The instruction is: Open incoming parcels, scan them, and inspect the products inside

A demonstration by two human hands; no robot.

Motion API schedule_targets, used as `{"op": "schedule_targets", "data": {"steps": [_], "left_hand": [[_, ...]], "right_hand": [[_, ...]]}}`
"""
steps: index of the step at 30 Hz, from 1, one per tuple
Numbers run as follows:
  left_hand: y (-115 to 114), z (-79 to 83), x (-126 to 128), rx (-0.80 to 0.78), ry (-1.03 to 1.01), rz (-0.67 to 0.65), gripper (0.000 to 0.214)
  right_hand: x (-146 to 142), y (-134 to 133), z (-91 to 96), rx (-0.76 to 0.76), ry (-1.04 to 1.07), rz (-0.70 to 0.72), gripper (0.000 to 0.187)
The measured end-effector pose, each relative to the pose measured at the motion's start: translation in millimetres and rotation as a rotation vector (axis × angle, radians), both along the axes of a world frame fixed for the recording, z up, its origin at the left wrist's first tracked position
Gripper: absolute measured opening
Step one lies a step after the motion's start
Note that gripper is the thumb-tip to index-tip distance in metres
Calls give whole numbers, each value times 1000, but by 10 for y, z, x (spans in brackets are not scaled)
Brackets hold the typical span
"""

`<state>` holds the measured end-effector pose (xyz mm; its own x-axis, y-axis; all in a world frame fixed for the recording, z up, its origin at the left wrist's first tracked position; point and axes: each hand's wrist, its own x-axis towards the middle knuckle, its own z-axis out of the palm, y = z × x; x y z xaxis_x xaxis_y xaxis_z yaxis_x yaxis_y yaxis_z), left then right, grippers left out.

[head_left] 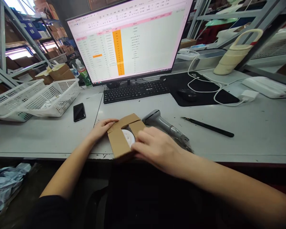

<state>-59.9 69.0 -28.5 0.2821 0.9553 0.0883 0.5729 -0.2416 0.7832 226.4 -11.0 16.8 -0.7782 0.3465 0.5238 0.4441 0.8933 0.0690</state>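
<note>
A small cardboard box (116, 142) lies at the table's near edge, its top flaps partly parted. Through the gap shows a white round object (128, 136), mostly hidden. My left hand (103, 128) grips the box's far left side with the fingers along its edge. At the near right corner my right hand (154, 148) is closed, its curled fingers pinching a flap by the white object. Right behind the box rests a grey handheld barcode scanner (160, 121), its handle in clear plastic wrap and partly hidden by my right hand.
A slim black pointed tool (209, 127) lies to the right, and a phone (79, 112) to the left. White baskets (54, 98) stand at far left. Behind are a keyboard (135, 91), monitor (147, 41), mouse (187, 94) on a black mat, and a looping white cable (215, 91).
</note>
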Motion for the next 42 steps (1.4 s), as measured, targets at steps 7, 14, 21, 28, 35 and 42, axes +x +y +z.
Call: {"op": "schedule_targets", "data": {"steps": [7,14,21,28,35,42], "left_hand": [[-509,390,254,723,426,-290,33],[-711,239,514,786,258,-351,27],[-1107,-262,192,1003,10,139,56],[-1569,-854,140,906,-153,235,22],[-1624,-444,161,837,57,73,45],[-1711,-218,364,781,281,90,41]], "right_hand": [[235,-391,-396,-133,176,-36,19],[30,214,356,-600,-247,-243,45],[-216,344,411,-460,-381,-254,53],[336,556,92,-804,93,-459,56],[73,403,525,-216,-78,-195,42],[-674,361,560,-343,-680,-67,85]]}}
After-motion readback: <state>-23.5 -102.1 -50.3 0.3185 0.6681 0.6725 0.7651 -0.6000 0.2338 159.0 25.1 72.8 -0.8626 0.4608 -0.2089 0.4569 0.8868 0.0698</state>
